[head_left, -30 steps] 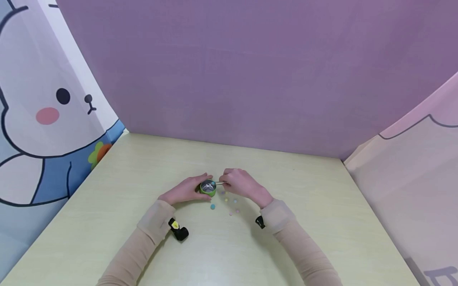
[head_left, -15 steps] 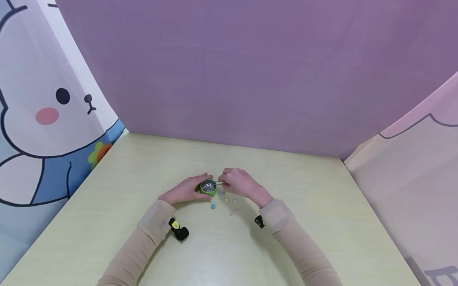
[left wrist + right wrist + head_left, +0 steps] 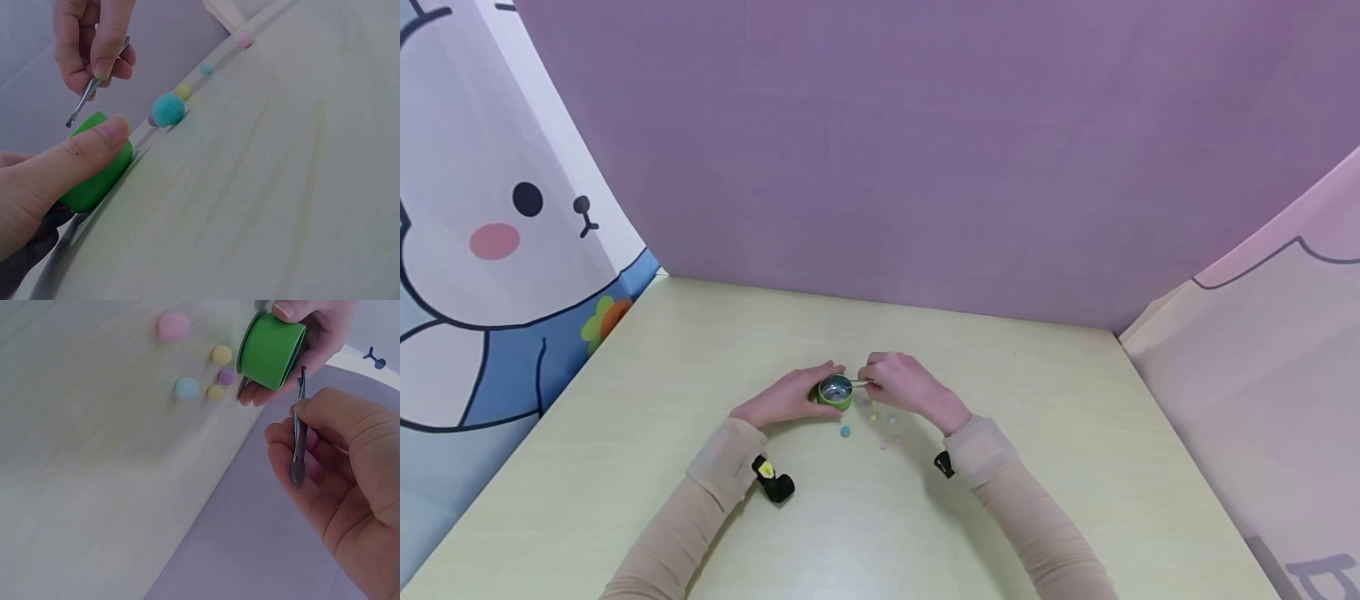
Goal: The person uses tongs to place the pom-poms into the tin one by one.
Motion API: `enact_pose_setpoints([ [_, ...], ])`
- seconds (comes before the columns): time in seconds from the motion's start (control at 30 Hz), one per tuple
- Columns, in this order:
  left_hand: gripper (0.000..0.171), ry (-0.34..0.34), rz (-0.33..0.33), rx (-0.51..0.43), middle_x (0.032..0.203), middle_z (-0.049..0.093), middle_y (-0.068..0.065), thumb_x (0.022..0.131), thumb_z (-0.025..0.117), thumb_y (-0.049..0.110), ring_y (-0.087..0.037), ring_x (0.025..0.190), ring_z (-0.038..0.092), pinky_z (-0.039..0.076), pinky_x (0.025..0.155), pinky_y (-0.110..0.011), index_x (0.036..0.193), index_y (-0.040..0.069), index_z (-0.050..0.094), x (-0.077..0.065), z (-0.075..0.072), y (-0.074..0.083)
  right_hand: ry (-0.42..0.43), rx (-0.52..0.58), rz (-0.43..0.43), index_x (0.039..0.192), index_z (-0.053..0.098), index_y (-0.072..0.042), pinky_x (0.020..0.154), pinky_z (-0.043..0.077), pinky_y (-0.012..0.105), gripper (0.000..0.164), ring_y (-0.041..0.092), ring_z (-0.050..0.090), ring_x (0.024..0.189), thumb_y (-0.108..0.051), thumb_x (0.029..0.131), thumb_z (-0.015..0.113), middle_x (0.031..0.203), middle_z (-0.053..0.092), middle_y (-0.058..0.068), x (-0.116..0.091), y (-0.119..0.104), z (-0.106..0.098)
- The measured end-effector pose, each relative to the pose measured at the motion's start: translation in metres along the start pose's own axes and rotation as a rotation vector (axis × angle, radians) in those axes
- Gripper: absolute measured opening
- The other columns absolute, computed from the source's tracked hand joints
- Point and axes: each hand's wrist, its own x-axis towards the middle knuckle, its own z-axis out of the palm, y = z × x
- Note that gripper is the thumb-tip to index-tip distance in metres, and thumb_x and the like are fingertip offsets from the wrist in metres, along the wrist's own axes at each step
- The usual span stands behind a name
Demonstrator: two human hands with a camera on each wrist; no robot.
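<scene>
My left hand [image 3: 786, 398] holds a small green cup [image 3: 270, 350] with a shiny metal inside, thumb on the near side and fingers round the far side. The cup stands upright on the table. From the right, my right hand [image 3: 906, 385] pinches metal tweezers [image 3: 299, 444] between thumb and fingers. Their tips reach over the cup's rim in the head view, and nothing shows between them in the left wrist view. A larger blue pom-pom [image 3: 169, 109] lies on the table close in front of the cup. The cup's floor is hard to make out.
Several small pom-poms lie on the pale wooden table [image 3: 1037, 400] right of the cup, among them a pink one [image 3: 173, 327], a light blue one [image 3: 187, 389], a yellow one [image 3: 221, 355] and a purple one [image 3: 226, 377]. A purple backdrop [image 3: 880, 167] rises behind the table.
One second ago a small blue pom-pom showed at the tweezers' tips over the cup; it is gone from the tips now. Both hands have stayed almost in place.
</scene>
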Motion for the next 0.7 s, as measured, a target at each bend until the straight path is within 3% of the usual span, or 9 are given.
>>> enact_pose_setpoints([
  [0.7, 0.088, -0.004, 0.016, 0.000, 0.159, 0.033, -0.023, 0.082, 0.077, 0.049, -0.037, 0.139, 0.047, 0.041, 0.114, -0.051, 0.152, 0.010, 0.039, 0.002, 0.000, 0.000, 0.002, 0.003, 0.018, 0.096, 0.076, -0.007, 0.063, 0.054, 0.021, 0.014, 0.012, 0.063, 0.071, -0.002, 0.086, 0.069, 0.085, 0.069, 0.004, -0.012, 0.006, -0.002],
])
